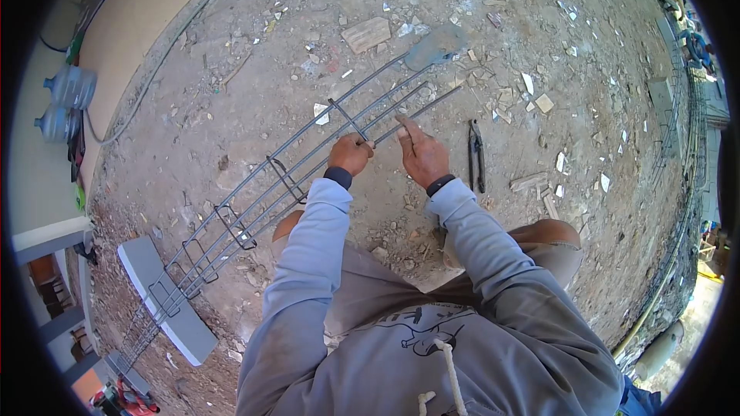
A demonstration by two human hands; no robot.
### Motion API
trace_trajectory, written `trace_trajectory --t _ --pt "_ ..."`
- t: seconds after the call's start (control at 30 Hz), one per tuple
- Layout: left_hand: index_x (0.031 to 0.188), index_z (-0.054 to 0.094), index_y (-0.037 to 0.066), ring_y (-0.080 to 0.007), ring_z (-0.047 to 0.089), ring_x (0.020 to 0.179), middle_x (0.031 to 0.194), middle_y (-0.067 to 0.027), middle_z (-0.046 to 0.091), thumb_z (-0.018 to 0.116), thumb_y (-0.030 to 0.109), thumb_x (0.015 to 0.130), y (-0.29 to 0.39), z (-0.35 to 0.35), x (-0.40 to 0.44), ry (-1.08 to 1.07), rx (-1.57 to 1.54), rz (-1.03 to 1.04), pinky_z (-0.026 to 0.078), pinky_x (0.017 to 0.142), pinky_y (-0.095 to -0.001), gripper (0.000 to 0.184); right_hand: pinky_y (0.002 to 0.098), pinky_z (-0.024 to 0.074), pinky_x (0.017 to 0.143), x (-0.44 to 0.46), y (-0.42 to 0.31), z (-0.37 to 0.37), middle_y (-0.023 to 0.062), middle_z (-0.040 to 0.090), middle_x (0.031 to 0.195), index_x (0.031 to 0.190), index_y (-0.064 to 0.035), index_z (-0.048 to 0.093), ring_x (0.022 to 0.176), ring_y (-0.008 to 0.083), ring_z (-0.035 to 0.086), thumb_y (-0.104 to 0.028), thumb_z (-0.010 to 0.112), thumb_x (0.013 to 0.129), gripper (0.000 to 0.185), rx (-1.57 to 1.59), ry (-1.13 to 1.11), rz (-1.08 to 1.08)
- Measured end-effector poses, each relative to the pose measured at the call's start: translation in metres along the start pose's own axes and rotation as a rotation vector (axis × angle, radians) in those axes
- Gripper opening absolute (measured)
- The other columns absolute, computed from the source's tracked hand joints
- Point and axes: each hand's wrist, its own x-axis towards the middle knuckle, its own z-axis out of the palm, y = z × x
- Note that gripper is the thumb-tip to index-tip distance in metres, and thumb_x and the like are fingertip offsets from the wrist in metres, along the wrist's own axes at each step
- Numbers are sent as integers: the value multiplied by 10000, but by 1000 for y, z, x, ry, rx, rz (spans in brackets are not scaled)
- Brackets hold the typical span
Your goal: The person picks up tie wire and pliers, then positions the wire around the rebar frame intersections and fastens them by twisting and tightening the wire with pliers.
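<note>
A long cage of steel reinforcing bars (pixel 304 145) runs diagonally across the dirt, with several bent wire stirrups (pixel 286 179) around it. My left hand (pixel 351 156) is closed around the stirrup (pixel 351 119) nearest the cage's far end, by the bar closest to me. Just right of it, my right hand (pixel 425 156) grips that same bar (pixel 441 98), its index finger stretched along the steel. The undersides of the fingers are hidden. Right of this hand, black-handled pliers (pixel 476 156) lie on the ground, touched by neither hand.
A grey block (pixel 193 337) supports the cage at lower left. A flat stone (pixel 366 35) and a bluish-grey lump (pixel 435 46) lie near its far end. Broken tile and rubble are scattered around. Large water bottles (pixel 71 87) stand by the left wall; more bars (pixel 664 139) are at right.
</note>
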Motion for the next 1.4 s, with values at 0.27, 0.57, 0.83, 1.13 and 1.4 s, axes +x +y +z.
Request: trace_trajectory --t 0.27,0.57,0.83,1.13,1.4 --pt "813 603 -25 -134 599 617 758 -102 668 574 165 869 -2 -4 12 -1 -45 -3 464 562 -277 200 430 506 632 27 8 -74 197 642 930 1182 -127 559 780 351 637 -145 529 873 311 -197 258 -13" --pt "828 599 -25 -129 598 648 787 -107 668 557 150 872 -3 -8 13 25 -32 31 469 595 -272 185 380 513 628 41 -12 -170 145 655 904 1052 -128 640 770 318 640 -134 540 873 205 -445 394 -82" --pt "857 615 -28 -118 586 633 770 -95 665 562 150 872 0 -18 11 10 -144 37 461 574 -269 186 410 498 722 -4 41 -89 162 641 913 1008 -59 613 833 366 614 -53 498 837 206 -32 87 -3" --pt "868 626 -21 -125 590 670 790 -91 666 557 164 886 20 -22 -10 -41 -296 15 461 615 -261 198 265 446 547 -98 46 72 24 574 693 1113 -84 619 563 96 512 -80 470 891 267 665 -101 609" --pt "851 628 -22 -139 602 685 805 -101 672 554 167 887 24 -25 -18 -33 -285 41 469 637 -271 206 259 466 628 -53 31 78 50 583 744 1051 -24 617 669 125 549 40 455 805 301 1017 6 624"
